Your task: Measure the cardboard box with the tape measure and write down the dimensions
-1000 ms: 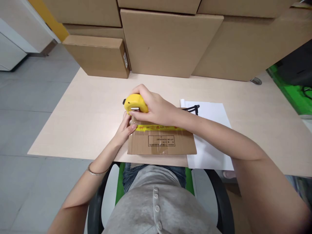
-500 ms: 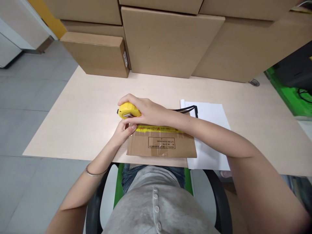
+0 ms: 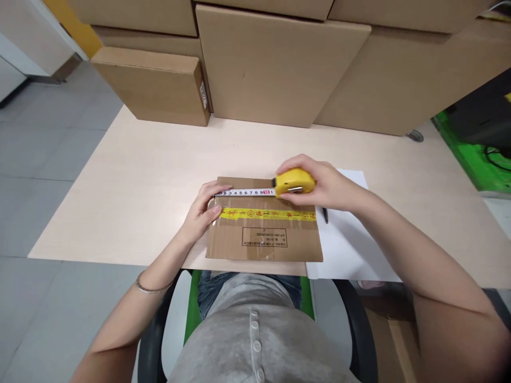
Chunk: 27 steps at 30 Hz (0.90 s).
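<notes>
A flat cardboard box (image 3: 263,242) sealed with a strip of yellow printed tape (image 3: 267,214) lies at the near edge of the light wooden table (image 3: 151,175). My right hand (image 3: 325,183) grips a yellow tape measure (image 3: 293,182) over the box's far right part. Its white blade (image 3: 245,193) stretches left across the box top. My left hand (image 3: 203,210) pinches the blade's end at the box's left edge.
A white sheet of paper (image 3: 349,239) lies under the box's right side, with a black pen (image 3: 324,215) on it. Several large cardboard boxes (image 3: 279,69) are stacked along the table's far edge. A green object (image 3: 475,154) stands at the right.
My right hand has pulled the tape measure from the box's left end to its right part, drawing the blade out. My left hand stays at the left edge.
</notes>
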### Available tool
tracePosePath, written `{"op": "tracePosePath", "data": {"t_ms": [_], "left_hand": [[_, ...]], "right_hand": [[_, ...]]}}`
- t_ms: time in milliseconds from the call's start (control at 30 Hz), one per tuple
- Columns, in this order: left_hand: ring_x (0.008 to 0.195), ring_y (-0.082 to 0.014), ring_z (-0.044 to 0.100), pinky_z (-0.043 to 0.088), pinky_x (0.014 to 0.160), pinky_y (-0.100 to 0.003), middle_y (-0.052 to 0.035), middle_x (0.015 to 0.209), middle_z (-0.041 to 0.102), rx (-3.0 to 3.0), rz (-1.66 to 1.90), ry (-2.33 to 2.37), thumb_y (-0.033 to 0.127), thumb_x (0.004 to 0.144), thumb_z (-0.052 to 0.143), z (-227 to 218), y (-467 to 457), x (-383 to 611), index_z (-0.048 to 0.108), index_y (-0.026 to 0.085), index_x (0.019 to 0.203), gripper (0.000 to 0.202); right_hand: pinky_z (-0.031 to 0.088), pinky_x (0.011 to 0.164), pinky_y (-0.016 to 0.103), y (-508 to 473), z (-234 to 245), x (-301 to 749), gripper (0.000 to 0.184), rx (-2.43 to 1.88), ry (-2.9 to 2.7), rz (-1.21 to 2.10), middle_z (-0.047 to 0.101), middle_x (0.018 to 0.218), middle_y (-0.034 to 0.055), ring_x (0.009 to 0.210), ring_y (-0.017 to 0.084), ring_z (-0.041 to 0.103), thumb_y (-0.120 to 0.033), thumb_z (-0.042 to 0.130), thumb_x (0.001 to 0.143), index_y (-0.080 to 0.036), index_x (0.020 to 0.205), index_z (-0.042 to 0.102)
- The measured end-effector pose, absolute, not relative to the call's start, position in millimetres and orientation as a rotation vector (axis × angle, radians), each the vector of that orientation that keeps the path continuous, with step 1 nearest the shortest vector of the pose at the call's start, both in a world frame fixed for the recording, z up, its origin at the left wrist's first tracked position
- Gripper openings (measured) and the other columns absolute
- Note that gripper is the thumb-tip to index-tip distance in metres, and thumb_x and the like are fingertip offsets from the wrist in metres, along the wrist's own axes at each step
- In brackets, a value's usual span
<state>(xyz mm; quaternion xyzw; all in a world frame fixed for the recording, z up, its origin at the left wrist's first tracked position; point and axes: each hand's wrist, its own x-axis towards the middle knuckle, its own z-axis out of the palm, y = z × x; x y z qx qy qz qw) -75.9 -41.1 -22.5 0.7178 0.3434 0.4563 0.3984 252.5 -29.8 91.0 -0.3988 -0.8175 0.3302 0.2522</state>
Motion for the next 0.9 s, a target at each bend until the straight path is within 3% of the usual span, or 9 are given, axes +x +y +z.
{"op": "tracePosePath", "data": {"t_ms": [133, 300, 633, 900], "left_hand": [[0.133, -0.0329, 0.058, 0.045, 0.120, -0.055, -0.0103, 0.133, 0.070, 1.812, 1.147, 0.909, 0.066, 0.096, 0.064, -22, -41, -76, 0.074, 0.030, 0.130, 0.051], [0.132, -0.0327, 0.059, 0.046, 0.118, -0.054, -0.0098, 0.129, 0.070, 1.811, 1.147, 0.899, 0.067, 0.096, 0.063, -21, -40, -75, 0.074, 0.030, 0.130, 0.051], [0.132, -0.0311, 0.060, 0.049, 0.115, -0.050, -0.0087, 0.130, 0.068, 1.830, 1.163, 0.857, 0.066, 0.097, 0.063, -24, -38, -77, 0.073, 0.033, 0.132, 0.049], [0.130, -0.0326, 0.061, 0.050, 0.114, -0.052, -0.0096, 0.128, 0.068, 1.832, 1.154, 0.893, 0.070, 0.095, 0.062, -22, -39, -76, 0.073, 0.031, 0.129, 0.053]], "right_hand": [[0.061, 0.081, 0.041, -53, 87, 308, 0.039, -1.275, -2.075, 0.852, 0.076, 0.117, 0.0063, 0.095, 0.025, 0.075, -0.038, 0.083, 0.085, -0.030, 0.119, 0.066], [0.061, 0.077, 0.040, -61, 76, 333, 0.036, -1.370, -1.962, 0.854, 0.075, 0.115, 0.0041, 0.092, 0.024, 0.073, -0.038, 0.084, 0.084, -0.037, 0.117, 0.069], [0.061, 0.077, 0.039, -53, 81, 319, 0.037, -1.325, -1.995, 0.851, 0.078, 0.112, 0.0048, 0.090, 0.023, 0.075, -0.034, 0.085, 0.080, -0.030, 0.113, 0.070], [0.060, 0.075, 0.040, -56, 79, 322, 0.037, -1.374, -1.963, 0.873, 0.075, 0.110, 0.0045, 0.090, 0.024, 0.073, -0.037, 0.084, 0.083, -0.033, 0.116, 0.068]]}}
